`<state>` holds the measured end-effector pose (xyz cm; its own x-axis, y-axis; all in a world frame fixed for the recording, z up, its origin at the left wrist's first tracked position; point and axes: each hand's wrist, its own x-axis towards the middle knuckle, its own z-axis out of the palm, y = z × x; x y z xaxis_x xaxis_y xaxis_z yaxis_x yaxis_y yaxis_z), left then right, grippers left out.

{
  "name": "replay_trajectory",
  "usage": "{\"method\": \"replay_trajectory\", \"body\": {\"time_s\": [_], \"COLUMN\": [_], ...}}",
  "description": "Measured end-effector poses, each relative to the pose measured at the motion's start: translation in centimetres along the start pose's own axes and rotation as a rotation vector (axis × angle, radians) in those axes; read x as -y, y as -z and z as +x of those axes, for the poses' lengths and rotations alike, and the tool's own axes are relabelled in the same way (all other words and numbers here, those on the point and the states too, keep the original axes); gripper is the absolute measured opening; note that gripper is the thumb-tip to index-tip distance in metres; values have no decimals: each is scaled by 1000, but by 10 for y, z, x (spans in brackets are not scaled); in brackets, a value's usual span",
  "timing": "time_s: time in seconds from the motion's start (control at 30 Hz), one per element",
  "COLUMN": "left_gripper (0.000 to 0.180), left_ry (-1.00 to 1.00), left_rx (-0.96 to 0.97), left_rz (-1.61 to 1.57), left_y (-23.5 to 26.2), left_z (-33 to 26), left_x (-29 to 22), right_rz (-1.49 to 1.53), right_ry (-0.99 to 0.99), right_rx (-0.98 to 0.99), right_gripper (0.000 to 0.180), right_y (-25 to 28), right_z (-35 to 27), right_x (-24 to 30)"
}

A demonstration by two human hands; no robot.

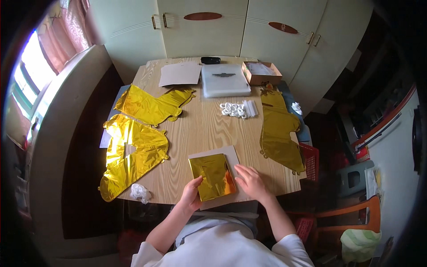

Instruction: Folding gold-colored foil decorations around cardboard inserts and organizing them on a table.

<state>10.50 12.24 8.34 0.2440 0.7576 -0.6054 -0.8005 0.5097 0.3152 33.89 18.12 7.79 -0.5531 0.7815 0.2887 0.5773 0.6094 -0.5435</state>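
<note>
A gold foil balloon folded into a flat rectangle (pixel 213 178) lies over a grey-beige card (pixel 230 155) at the table's near edge. My left hand (pixel 192 194) grips the folded balloon's left edge, thumb on top and the other fingers hidden beneath. Beside the card's right edge, my right hand (pixel 251 182) is open, fingers stretched out, holding nothing; whether its fingertips touch the card I cannot tell. Flat, unfolded gold foil balloons are spread on both sides: one at the far left (pixel 153 104), one at the near left (pixel 133 153) and another on the right (pixel 279 129).
Grey-beige cards (pixel 180 74) lie at the back left of the wooden table (pixel 200 129), beside a stack of clear plastic bags (pixel 224 82). An open cardboard box (pixel 262 80) stands back right. White rings (pixel 232 109) and thin white tubes (pixel 251 108) sit mid-table. Crumpled white tissue (pixel 141 193) lies near left.
</note>
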Motion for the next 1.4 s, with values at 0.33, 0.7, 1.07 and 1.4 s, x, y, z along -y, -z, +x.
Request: {"method": "replay_trajectory", "body": {"time_s": [0.33,0.7,1.07,1.4], "left_gripper": [37,62,103,122], "left_ry": [6,-1015,-997,-946], "left_rx": [-21,-143,169,167], "left_rz": [141,1572,2405,2457], "left_y": [2,9,10,11], "left_z": [8,-9,16,12], "left_x": [1,-16,-38,-48], "right_rz": [-264,-336,-364,-429], "right_ry": [219,235,231,223], "right_rx": [251,239,282,483], "right_gripper": [71,74,91,127], "right_y": [-17,-23,-23,-6], "right_z": [46,43,45,50], "right_x": [-24,-24,-26,-17]}}
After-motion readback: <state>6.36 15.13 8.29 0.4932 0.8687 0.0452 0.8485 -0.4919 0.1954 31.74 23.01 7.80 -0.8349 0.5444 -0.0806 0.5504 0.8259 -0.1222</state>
